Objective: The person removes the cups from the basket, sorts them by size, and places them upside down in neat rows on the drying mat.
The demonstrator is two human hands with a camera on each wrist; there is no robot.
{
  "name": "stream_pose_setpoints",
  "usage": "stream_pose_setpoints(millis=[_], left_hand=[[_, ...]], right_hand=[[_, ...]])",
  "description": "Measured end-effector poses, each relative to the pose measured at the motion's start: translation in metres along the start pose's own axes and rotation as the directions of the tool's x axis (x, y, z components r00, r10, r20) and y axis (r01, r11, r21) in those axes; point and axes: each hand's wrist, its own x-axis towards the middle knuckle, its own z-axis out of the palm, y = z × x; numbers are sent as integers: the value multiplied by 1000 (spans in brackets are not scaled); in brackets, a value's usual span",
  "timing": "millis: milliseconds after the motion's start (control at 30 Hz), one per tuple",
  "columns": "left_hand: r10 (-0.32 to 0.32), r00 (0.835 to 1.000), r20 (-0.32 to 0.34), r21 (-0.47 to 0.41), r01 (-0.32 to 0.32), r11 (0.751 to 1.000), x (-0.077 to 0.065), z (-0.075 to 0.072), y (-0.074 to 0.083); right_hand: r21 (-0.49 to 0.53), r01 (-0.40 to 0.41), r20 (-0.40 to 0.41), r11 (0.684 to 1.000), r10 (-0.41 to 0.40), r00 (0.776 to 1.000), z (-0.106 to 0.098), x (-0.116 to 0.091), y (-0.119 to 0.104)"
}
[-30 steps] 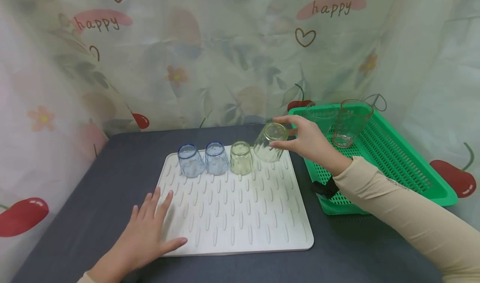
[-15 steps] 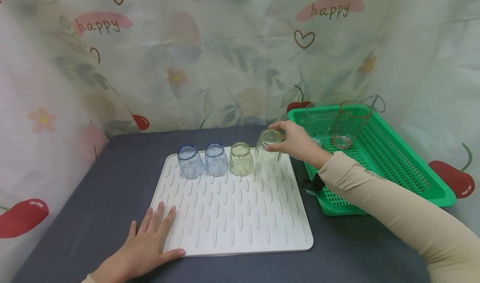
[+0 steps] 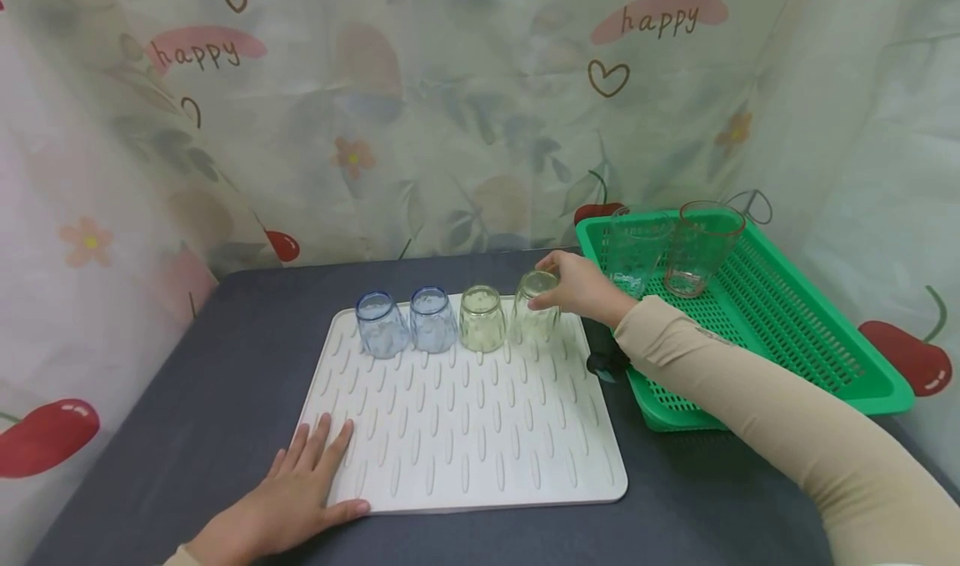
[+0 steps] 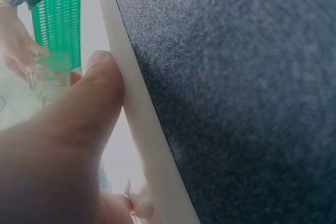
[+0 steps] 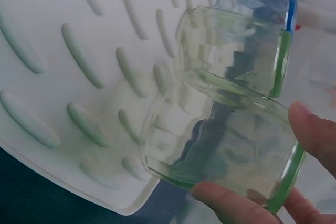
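Observation:
My right hand (image 3: 583, 287) grips a green-rimmed drinking glass (image 5: 220, 129) near its rim, thumb and fingers on opposite sides. The glass stands almost upright at the back right of a white ridged mat (image 3: 480, 433). Beside it on the left, a second green-rimmed glass (image 3: 482, 320) and two blue-rimmed glasses, one in the middle (image 3: 432, 320) and one at the far left (image 3: 382, 326), form a row on the mat. With fingers spread straight, my left hand (image 3: 288, 499) rests on the mat's front left corner, its thumb (image 4: 97, 87) along the front edge.
A green plastic basket (image 3: 780, 324) stands right of the mat, holding a clear tall glass (image 3: 637, 249) and a red-rimmed tall glass (image 3: 701, 249). Dark cloth (image 3: 225, 366) covers the table. A printed curtain (image 3: 465, 132) closes off the back and sides.
My right hand has lowered the green-rimmed glass from a tilt to nearly upright beside the row. My left hand has drawn back slightly and settled on the mat's corner.

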Motion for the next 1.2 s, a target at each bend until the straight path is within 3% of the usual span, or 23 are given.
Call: stream_pose_setpoints(millis=[200,500,900,1200], left_hand=[[8,1000,-21,-18,-9,1000,2,4,-4],[10,1000,15,-8,-10,1000,1,1,-1],[17,999,-37,-8,-17,1000,4,6,-7],[9,1000,-26,-33,-10,999,5,5,-6]], right_hand=[[17,-35,40,999,34,999,4,8,3],[-3,-65,61,998,65,996,11,17,4],[-19,-94,82,995,95,992,13,18,3],[-22,-125,90,992,126,988,13,20,4]])
